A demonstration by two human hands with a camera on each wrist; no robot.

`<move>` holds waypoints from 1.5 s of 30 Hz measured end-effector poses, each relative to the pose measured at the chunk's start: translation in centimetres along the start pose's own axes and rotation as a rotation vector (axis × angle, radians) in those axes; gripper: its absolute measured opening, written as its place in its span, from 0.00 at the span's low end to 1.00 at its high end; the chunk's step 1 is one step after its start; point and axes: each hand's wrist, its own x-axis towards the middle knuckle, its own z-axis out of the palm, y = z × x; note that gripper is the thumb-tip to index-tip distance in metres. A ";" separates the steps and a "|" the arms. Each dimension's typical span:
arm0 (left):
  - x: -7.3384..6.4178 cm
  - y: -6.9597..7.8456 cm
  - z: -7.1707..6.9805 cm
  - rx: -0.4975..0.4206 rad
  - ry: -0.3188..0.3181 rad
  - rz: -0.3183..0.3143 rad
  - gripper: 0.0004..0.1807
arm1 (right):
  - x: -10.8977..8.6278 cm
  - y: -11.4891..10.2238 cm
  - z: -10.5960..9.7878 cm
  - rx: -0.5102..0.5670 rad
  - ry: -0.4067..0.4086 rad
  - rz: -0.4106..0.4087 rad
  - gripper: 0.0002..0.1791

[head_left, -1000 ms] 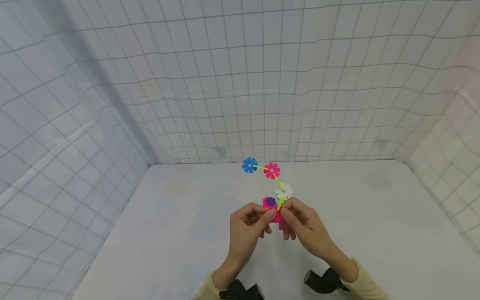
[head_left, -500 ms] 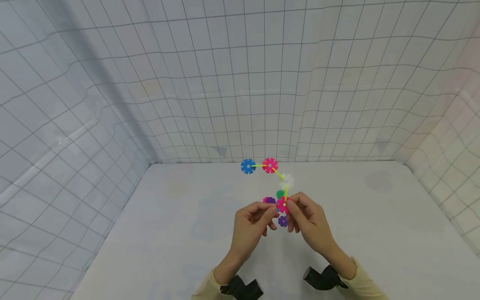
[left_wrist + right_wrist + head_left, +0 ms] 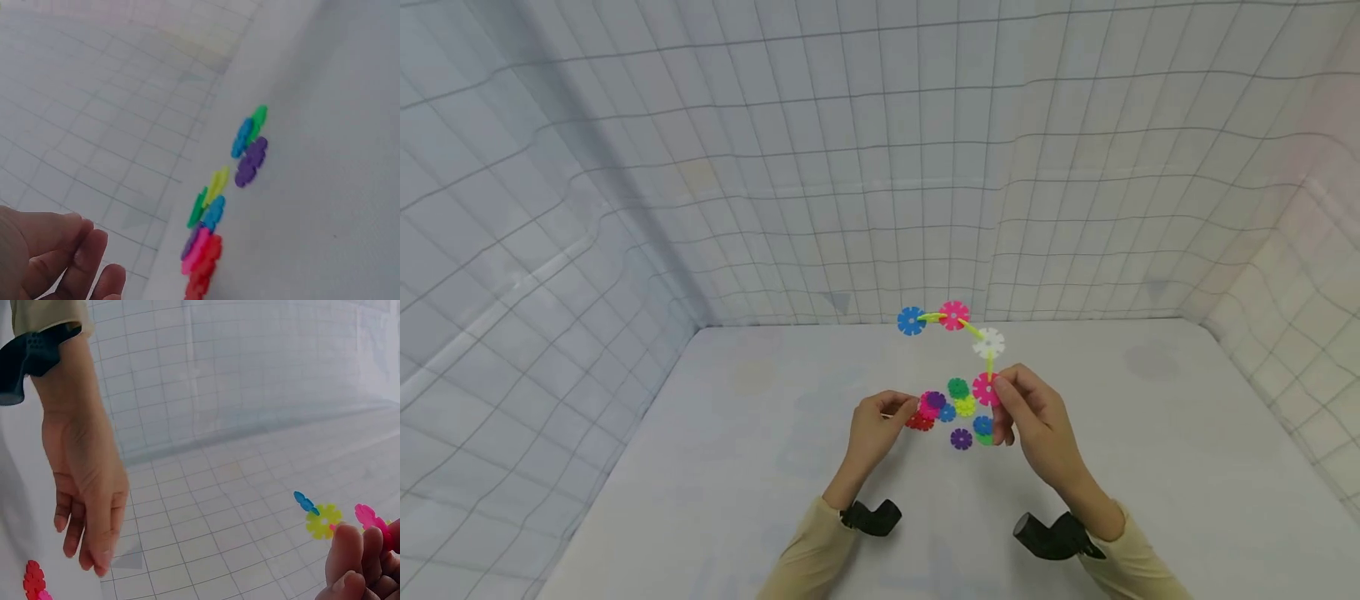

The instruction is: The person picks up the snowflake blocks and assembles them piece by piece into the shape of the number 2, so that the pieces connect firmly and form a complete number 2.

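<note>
Hands (image 3: pixel 871 429) now apart, disc (image 3: pixel 983 388) in right (image 3: pixel 1037 425)

The left hand (image 3: pixel 874 429), a second ago at the lower pink snowflake disc (image 3: pixel 987 389), has moved off to the left of the loose purple snowflake disc (image 3: pixel 961 439). The right hand (image 3: pixel 1033 417) has carried the disc chain (image 3: pixel 972 329) from straight beyond that purple disc to beyond and right of it. Now uncovered are red discs (image 3: pixel 923 422) left of it, a yellow disc (image 3: pixel 966 406) beyond it and a blue disc (image 3: pixel 982 425) to its right.
</note>
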 end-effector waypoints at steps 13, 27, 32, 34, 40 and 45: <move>0.9 -4.4 1.6 0.154 -0.010 -0.021 0.18 | 0.3 -0.8 -0.4 0.169 -0.052 0.039 0.11; 0.6 -4.8 2.2 0.231 0.019 0.091 0.16 | 0.7 -2.0 -2.0 0.959 -0.434 0.031 0.23; 0.5 -4.8 2.3 0.267 0.037 0.122 0.14 | 0.5 -2.2 -2.2 1.039 -0.475 0.045 0.23; 0.5 -4.8 2.2 0.278 0.036 0.124 0.14 | 0.5 -2.3 -2.2 1.053 -0.484 0.049 0.24; 0.5 -5.0 2.2 0.289 0.029 0.127 0.14 | 0.6 -2.4 -2.2 1.052 -0.502 0.036 0.24; 0.6 -5.4 2.1 0.255 0.022 0.105 0.13 | 0.7 -2.2 -2.2 0.958 -0.480 0.033 0.22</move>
